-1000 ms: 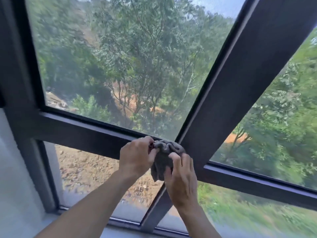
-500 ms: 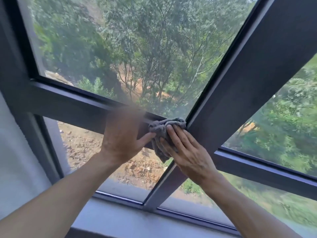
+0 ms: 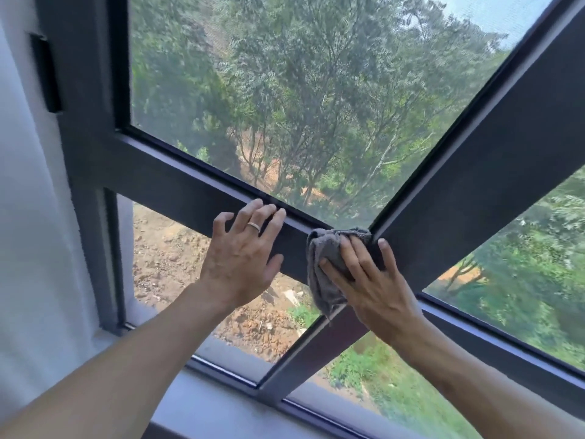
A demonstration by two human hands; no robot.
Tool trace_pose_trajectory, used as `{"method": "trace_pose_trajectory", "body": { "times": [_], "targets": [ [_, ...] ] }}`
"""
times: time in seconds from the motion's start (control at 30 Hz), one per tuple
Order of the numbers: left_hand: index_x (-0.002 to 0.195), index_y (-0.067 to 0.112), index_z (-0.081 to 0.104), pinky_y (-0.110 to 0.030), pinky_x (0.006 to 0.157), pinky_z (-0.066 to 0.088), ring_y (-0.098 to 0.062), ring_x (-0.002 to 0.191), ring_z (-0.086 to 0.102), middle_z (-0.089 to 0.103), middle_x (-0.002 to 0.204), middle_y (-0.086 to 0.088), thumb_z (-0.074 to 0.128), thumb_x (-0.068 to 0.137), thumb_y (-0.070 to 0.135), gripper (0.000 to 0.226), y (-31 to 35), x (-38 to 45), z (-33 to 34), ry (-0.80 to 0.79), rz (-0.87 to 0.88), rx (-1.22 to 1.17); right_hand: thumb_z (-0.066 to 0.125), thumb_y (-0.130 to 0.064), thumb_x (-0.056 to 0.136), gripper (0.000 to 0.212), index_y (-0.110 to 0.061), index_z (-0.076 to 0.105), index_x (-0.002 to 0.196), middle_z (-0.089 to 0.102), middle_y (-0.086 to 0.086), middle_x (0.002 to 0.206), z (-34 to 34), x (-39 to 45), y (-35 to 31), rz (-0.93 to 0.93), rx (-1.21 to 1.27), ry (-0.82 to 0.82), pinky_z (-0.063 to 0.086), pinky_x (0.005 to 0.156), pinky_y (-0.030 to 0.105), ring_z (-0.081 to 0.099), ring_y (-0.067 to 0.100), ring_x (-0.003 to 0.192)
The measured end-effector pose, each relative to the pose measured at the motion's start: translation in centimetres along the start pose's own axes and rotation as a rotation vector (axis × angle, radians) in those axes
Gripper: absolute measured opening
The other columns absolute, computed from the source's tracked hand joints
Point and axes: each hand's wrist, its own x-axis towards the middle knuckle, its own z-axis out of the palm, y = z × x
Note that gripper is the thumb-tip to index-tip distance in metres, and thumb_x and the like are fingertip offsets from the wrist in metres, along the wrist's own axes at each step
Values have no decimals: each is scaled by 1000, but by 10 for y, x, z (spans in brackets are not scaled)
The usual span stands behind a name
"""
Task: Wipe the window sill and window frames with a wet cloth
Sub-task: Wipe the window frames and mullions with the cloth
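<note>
grey cloth [image 3: 329, 264] bunched at the joint where the horizontal frame bar [image 3: 177, 191] meets the upright bar [image 3: 468, 191], pressed flat on the dark frame by the right hand [image 3: 370, 280], fingers straight and spread. left hand [image 3: 243, 251] just left of it, open, resting on the bar, holding nothing. likely best to keep even pressure, work cloth into the corner groove, then slide along bar; sill [image 3: 202, 410] below looks not yet reached.

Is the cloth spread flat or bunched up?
Bunched up: the cloth is crumpled in folds under the right hand, one end hanging down.
</note>
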Motion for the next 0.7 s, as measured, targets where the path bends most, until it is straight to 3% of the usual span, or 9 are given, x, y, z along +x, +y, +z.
{"method": "trace_pose_trajectory", "body": {
  "times": [0.17,0.23,0.33,0.47,0.57,0.7],
  "targets": [
    [143,10,43,-50,99,37,-24,138,39,47,142,-6,47,86,41,65,-9,0,1,1,32,-21,54,-19,79,77,-22,27,152,24,21,151,-10,71,-51,146,130,107,-5,119,56,27,36,138],
    [144,11,42,-50,99,39,-24,138,38,45,142,-4,46,86,40,66,-12,2,-1,-14,55,-35,53,-16,81,76,-21,28,152,26,21,150,-7,55,-43,130,124,91,-3,118,59,29,36,137],
    [149,13,35,-52,99,41,-24,140,33,39,145,-2,58,78,35,77,-14,2,-1,-77,63,-35,59,-15,81,77,-19,29,152,28,25,148,-1,14,-24,112,76,43,-1,119,60,32,39,134],
    [148,13,36,-54,103,36,-23,140,34,42,144,-3,51,76,42,79,-11,3,-1,-65,56,-12,44,-11,86,63,-18,42,148,31,27,136,-8,47,-42,176,103,49,5,118,61,34,44,125],
    [148,16,39,-54,106,27,-28,139,36,46,144,-7,41,74,53,83,-20,2,-8,-37,12,83,36,-8,88,63,-21,40,149,33,24,130,-12,73,-54,216,169,102,3,117,61,35,42,120],
    [151,24,32,-60,109,20,-37,143,26,34,151,-15,58,65,55,95,-38,-3,-14,-102,-131,171,23,-11,92,61,-24,39,150,35,25,137,-7,36,-33,157,147,62,3,117,63,37,42,124]
  ]
}}
